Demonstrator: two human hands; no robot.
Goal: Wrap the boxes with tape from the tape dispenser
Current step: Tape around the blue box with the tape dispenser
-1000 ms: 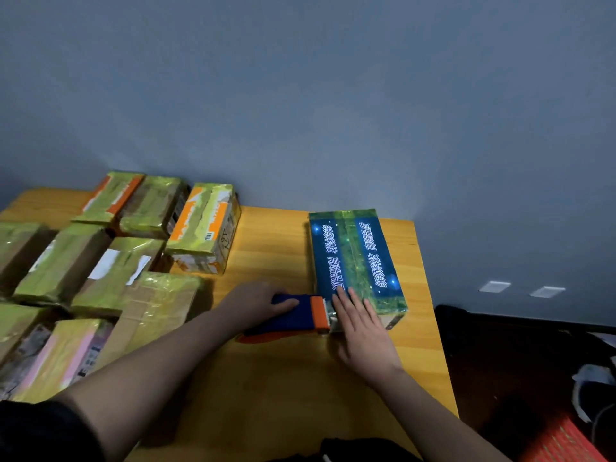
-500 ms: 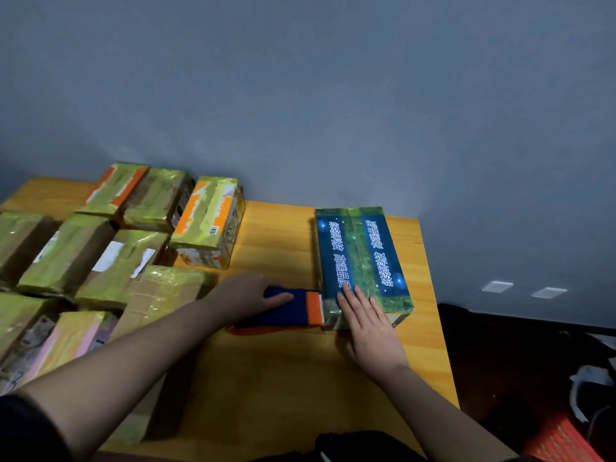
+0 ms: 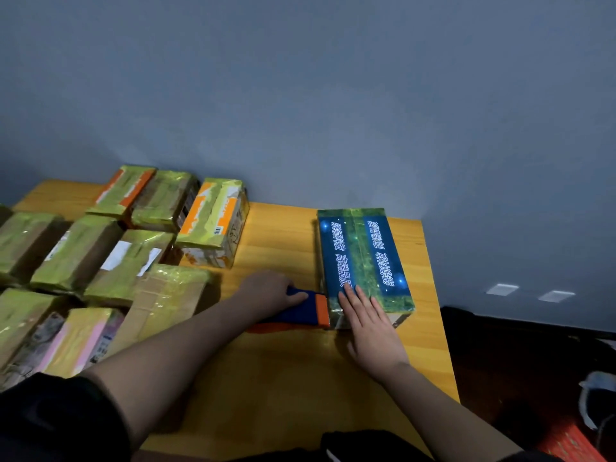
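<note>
my right hand (image 3: 371, 331) flat, fingers straight on near end of blue box (image 3: 361, 265) | my left hand (image 3: 270, 293) grip wrapped round blue-orange tape dispenser (image 3: 305, 310), its head against box's left near corner | box on tabletop (image 3: 283, 378) right side | taped boxes (image 3: 110, 255) far left

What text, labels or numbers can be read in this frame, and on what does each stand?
Blue box: two lines of white Chinese characters along its top, too blurred to quote with certainty.
Orange-and-white box: a small barcode label, digits too small to read.
Taped box with white labels: labels show no legible print.
Tape dispenser, held by the left hand: no text visible.
</note>
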